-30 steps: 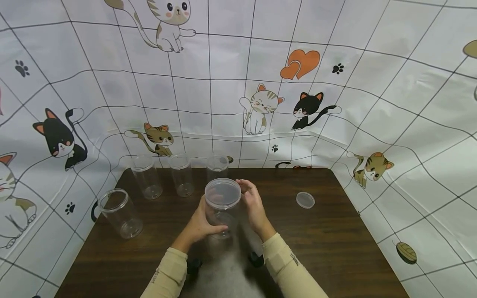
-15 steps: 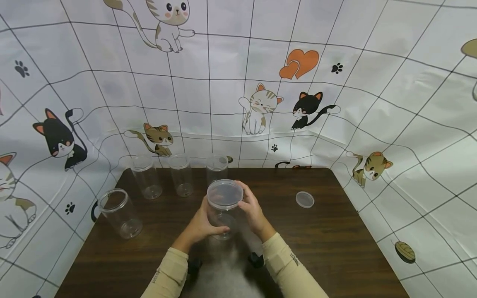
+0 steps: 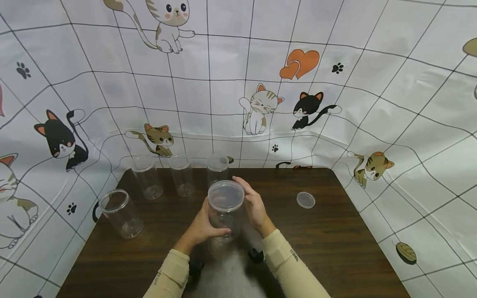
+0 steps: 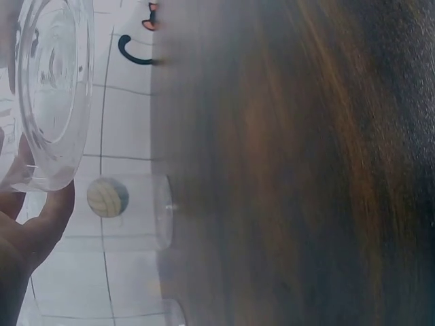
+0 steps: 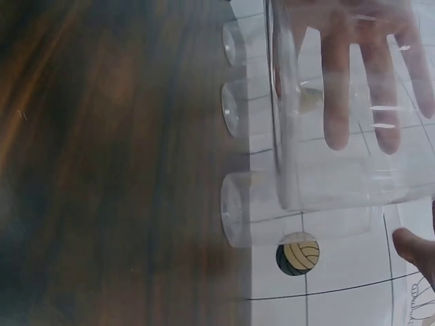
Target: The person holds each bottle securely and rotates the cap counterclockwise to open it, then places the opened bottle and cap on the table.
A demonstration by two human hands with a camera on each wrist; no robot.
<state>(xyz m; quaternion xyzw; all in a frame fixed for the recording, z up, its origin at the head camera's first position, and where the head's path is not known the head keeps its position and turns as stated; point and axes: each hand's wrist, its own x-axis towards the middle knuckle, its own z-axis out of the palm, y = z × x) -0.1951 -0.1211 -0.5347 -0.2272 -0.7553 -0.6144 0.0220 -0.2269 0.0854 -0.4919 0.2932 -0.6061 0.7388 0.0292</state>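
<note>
In the head view, a clear plastic jar [image 3: 226,207] with a translucent screw lid [image 3: 226,194] on its top is held up in front of me. My left hand [image 3: 203,223] grips it from the left, thumb across the front; its long fingers [image 5: 336,95] show through the clear wall in the right wrist view. My right hand [image 3: 255,207] is beside the lid on the right, fingers extended and slightly apart from the rim. The jar's round base [image 4: 54,75] hangs over the table in the left wrist view.
Three lidded jars stand along the back of the brown wooden table [image 3: 328,244], including the left jar [image 3: 147,178], middle jar [image 3: 181,176] and right jar [image 3: 218,169]. An uncovered jar [image 3: 123,213] stands at the left. A loose lid [image 3: 306,200] lies at the right.
My right hand closed in on the lid's edge half a second ago and has since opened away from it. The jar in my left hand has shifted slightly right.
</note>
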